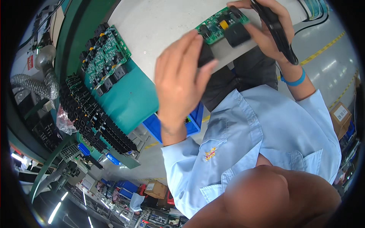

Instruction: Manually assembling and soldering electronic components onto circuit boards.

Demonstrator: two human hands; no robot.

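A green circuit board (pixel 217 27) with a yellow part and black blocks is held up above the pale work surface, tilted. My left hand (pixel 176 72) is closed on its left end, the thumb and fingers round a black block there. At the other end my right hand (pixel 276 41), with a blue wrist strap (pixel 296 79), grips the board between thumb and fingers. A long, black, curved object (pixel 274 28) lies across the right hand; its kind I cannot make out. Both hands are slightly blurred.
Several populated green boards (pixel 108 57) lie at the left, beside a teal mat (pixel 133 89). A long row of black-parted boards (pixel 95 112) stands nearer. A blue bin (pixel 195 121) sits below the table edge. A silvery flexible duct (pixel 30 84) is at far left.
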